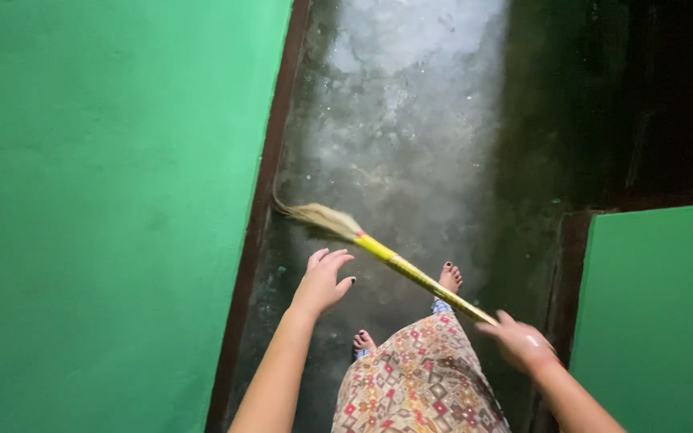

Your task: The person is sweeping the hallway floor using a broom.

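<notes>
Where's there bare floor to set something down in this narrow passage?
The grey floor ahead of the broom is bare, between the left green wall and the dark doorway on the right. Nearer, it is crowded: feet, the patterned skirt, the open left hand and the right hand's grip.

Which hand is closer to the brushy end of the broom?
Left. The left hand hovers open just below the broom's bristles, not touching. The right hand grips the far end of the yellow handle, farthest from the bristles.
</notes>
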